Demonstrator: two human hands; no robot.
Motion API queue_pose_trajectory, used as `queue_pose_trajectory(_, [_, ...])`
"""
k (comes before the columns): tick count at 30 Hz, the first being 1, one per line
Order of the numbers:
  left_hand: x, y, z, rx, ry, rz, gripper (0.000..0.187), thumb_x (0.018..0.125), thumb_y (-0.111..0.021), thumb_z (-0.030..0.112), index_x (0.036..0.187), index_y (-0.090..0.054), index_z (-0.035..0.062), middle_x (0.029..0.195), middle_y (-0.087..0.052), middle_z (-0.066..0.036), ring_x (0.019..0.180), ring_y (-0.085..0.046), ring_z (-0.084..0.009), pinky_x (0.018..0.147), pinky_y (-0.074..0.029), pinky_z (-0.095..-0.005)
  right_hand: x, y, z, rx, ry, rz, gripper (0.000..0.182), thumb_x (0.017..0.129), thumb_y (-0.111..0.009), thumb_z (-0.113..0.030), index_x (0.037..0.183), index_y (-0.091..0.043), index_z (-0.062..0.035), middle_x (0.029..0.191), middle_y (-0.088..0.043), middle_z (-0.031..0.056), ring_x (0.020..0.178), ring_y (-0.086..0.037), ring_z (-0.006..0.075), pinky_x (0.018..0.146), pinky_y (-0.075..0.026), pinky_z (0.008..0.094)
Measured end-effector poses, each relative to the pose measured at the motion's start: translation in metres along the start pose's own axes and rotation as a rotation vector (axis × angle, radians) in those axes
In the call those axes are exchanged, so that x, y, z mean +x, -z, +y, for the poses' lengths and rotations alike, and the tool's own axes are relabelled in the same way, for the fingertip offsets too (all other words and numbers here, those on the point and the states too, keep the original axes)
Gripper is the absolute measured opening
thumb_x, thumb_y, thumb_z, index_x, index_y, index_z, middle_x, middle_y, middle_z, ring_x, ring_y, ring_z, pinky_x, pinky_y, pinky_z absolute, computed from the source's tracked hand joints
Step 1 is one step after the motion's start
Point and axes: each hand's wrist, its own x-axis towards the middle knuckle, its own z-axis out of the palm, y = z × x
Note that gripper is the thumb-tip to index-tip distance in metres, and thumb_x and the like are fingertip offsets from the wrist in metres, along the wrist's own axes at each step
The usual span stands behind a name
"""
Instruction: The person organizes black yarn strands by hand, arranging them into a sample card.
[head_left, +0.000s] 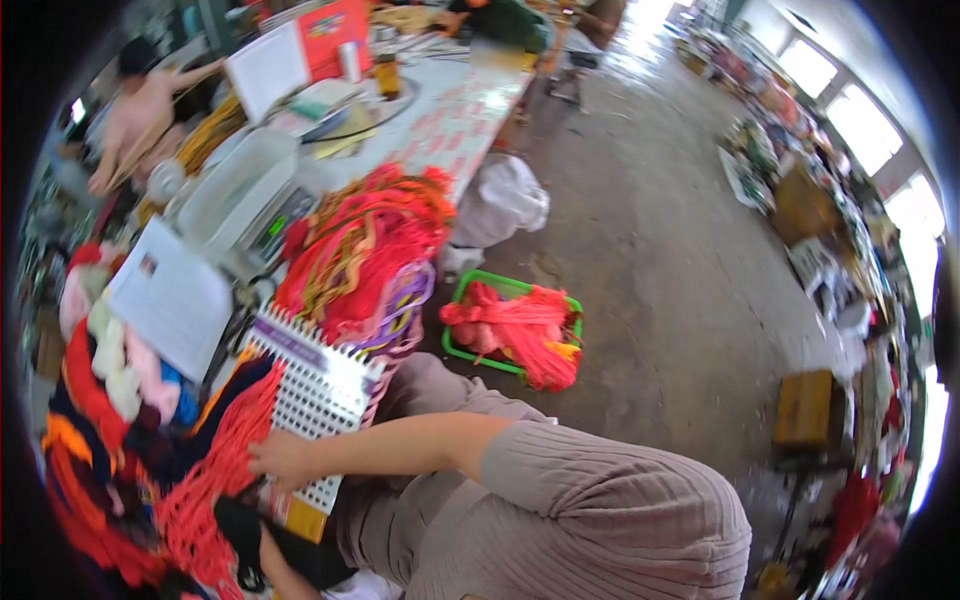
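Observation:
A bundle of coral-red yarn strands (222,480) hangs down at the lower left. My right hand (283,460) is at its right edge, fingers curled in against the strands. Just under that hand and forearm lies a white board with rows of holes and a toothed edge (318,393). My left hand (270,556) shows only in part at the bottom, beside a black piece (300,558); its fingers are hidden. A yellow-orange patch (305,521) sits below the board.
Red, orange and purple yarn (365,250) is heaped on the long table (440,130). Nearby are a clear plastic bin (240,185), a white sheet (172,297) and more skeins (110,350). A green basket (455,350) holding coral yarn stands on the floor. Another person (140,120) is upper left.

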Motion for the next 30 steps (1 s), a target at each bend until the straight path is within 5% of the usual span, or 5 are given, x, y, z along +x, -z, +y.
queue_pose_trajectory(22, [0.116, -0.137, 0.016, -0.251, -0.216, -0.195, 0.030, 0.082, -0.052, 0.011, 0.110, -0.052, 0.0024, 0.100, -0.058, -0.018, 0.093, -0.056, -0.0348, 0.081, -0.045, -0.0390, 0.002, -0.011, 0.004, -0.036, 0.029, 0.011, 0.045, 0.059, -0.067, -0.038, 0.089, -0.058, -0.0055, 0.093, -0.053, 0.0132, 0.079, -0.057, 0.0305, 0.067, -0.044, 0.0417])
queue_pose_trajectory(26, [0.096, -0.098, -0.047, -0.127, -0.052, -0.174, 0.030, 0.082, -0.052, 0.011, 0.111, -0.052, 0.0027, 0.100, -0.057, -0.018, 0.094, -0.055, -0.0347, 0.082, -0.045, -0.0389, 0.004, -0.005, 0.001, 0.054, -0.046, -0.032, 0.037, 0.062, -0.067, -0.029, 0.087, -0.056, -0.0050, 0.092, -0.054, 0.0137, 0.081, -0.057, 0.0322, 0.068, -0.045, 0.0439])
queue_pose_trajectory(30, [-0.010, 0.015, -0.133, 0.125, 0.285, -0.160, 0.031, 0.083, -0.051, 0.012, 0.112, -0.051, 0.0030, 0.101, -0.057, -0.018, 0.094, -0.055, -0.0346, 0.082, -0.045, -0.0388, 0.008, 0.003, 0.004, 0.238, -0.153, -0.084, 0.030, 0.069, -0.062, -0.020, 0.095, -0.056, -0.0071, 0.094, -0.056, 0.0143, 0.088, -0.056, 0.0344, 0.073, -0.045, 0.0443])
